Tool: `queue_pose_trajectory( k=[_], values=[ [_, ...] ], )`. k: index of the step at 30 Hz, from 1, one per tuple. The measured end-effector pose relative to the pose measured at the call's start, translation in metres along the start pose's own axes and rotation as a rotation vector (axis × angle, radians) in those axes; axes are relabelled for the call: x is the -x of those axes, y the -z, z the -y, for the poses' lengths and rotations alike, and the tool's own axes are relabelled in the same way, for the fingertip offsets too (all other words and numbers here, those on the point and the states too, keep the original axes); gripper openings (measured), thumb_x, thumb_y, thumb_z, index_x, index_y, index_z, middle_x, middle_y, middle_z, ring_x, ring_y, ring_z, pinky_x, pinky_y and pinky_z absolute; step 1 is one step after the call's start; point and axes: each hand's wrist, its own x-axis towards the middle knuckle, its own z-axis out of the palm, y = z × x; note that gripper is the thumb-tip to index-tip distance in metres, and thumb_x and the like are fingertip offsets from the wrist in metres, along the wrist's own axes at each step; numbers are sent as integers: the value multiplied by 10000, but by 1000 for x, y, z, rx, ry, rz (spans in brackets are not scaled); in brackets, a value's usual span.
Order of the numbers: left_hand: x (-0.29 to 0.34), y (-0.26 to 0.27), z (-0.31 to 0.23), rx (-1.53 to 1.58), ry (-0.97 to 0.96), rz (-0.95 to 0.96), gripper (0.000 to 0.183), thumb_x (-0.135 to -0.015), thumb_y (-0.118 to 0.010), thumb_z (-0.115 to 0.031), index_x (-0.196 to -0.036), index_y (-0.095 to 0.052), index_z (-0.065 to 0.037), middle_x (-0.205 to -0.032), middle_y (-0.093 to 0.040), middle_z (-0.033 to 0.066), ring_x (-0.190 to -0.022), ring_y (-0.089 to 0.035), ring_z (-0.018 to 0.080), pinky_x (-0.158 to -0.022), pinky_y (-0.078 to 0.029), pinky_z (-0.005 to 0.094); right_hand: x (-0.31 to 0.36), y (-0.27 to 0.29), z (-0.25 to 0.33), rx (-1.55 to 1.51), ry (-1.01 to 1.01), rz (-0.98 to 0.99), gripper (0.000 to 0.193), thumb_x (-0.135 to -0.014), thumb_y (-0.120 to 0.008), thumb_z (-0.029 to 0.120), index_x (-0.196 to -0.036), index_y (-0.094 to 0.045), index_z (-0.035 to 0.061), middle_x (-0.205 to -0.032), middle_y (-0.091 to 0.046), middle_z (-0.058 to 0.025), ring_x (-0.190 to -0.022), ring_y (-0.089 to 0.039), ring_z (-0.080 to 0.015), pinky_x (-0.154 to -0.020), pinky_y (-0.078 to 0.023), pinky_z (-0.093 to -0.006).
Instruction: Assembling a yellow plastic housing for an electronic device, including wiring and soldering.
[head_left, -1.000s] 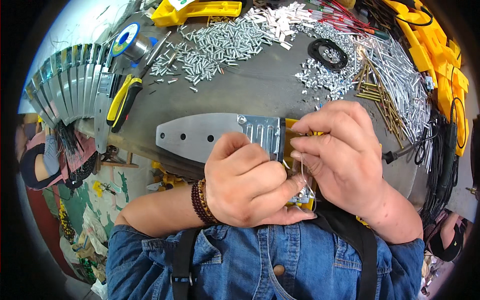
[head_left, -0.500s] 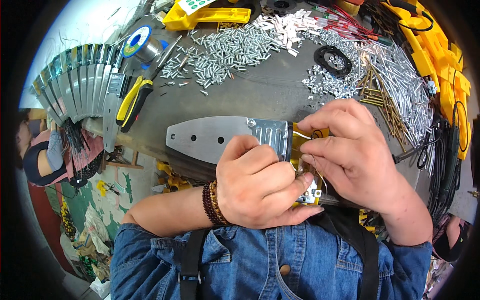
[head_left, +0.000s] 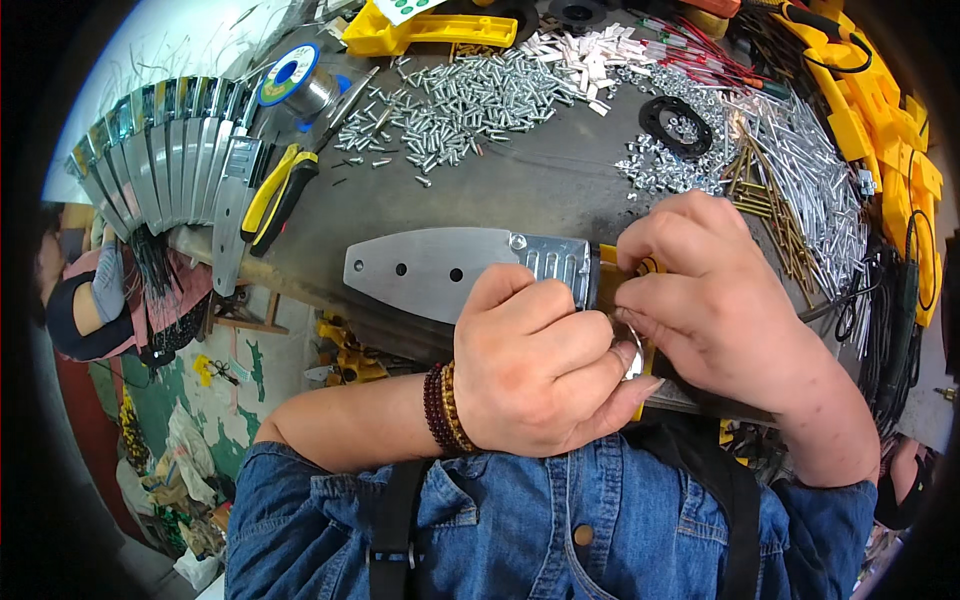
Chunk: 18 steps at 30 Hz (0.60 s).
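Note:
A flat grey metal plate with a tapered end and several round holes (head_left: 430, 270) lies at the table's near edge. Its right end joins a ribbed shiny housing (head_left: 560, 258) and a yellow plastic body (head_left: 607, 283). My left hand (head_left: 540, 365) is curled closed over the housing and yellow body, covering much of both. A small shiny metal piece (head_left: 633, 358) shows by its fingertips. My right hand (head_left: 715, 300) pinches at the yellow body, close to the left fingertips. A dark wire loop (head_left: 647, 266) shows beside its fingers; what they grip is hidden.
Behind lie heaped screws (head_left: 470, 105), white pieces (head_left: 590, 55), small metal parts (head_left: 660, 165) and long rods (head_left: 800, 170). Yellow-handled pliers (head_left: 280, 200), a solder spool (head_left: 300, 85) and fanned metal plates (head_left: 165, 150) are left. Yellow housings (head_left: 880, 110) and black cables (head_left: 890, 330) are right.
The white wire and thin loose wire by my right fingers no longer show. My right fingertips have come closer to the left ones, and less of the small metal piece is visible.

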Motion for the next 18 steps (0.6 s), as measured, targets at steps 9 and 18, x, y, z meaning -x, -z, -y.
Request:
queue_pose_trajectory(
  k=[9,18],
  values=[
    [1,5,2,49,24,88,210,-684,-809,-244,-768,-683,-99,-771,-593,11,-699,-547,213,-670,-400,373,7,-6,-5,-82,-61,-93,187,-670,-782,80,-825,-683,46,-935,-595,-65,-895,-574,-277,-811,-470,-388],
    [3,5,-4,4,15,84,388,-803,-772,-397,-1025,-675,-94,-1106,-692,69,-1075,-620,299,-1023,-374,536,20,11,-6,94,-79,-35,320,-693,-778,123,-995,-710,43,-1065,-621,-64,-1048,-568,-273,-915,-450,-398]
  ],
)
